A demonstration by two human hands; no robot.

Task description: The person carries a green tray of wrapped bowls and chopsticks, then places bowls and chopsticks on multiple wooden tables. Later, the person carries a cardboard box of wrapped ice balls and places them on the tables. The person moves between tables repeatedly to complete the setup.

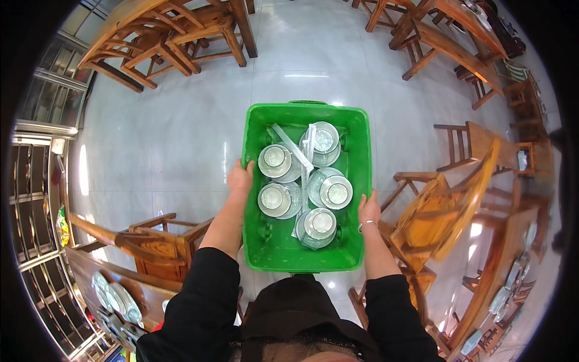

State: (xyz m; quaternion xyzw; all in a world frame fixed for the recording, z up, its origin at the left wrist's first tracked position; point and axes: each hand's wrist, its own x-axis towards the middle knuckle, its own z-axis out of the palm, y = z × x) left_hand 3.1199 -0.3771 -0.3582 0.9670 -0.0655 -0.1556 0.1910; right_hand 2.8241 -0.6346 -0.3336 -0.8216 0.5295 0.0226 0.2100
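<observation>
A green plastic tub (307, 262) is held level in front of my body, above the tiled floor. My left hand (240, 175) grips its left wall, with the thumb at the rim. On the opposite side, my right hand (369, 207) grips the right wall, a bracelet at its wrist. Inside lie several plastic-wrapped tableware sets, each a stack of dishes with a cup or bowl on top, such as one wrapped set (337, 192) at the right. Long white wrapped strips (291, 147), perhaps chopsticks, lie across and between the stacks.
Wooden chairs (425, 217) stand close on my right and another wooden chair (163, 244) on my left. A wooden table (77, 267) at lower left holds tableware. More wooden furniture (194, 36) stands ahead. Metal-framed glass doors (40, 181) line the left side. Grey floor tiles (199, 122) run between.
</observation>
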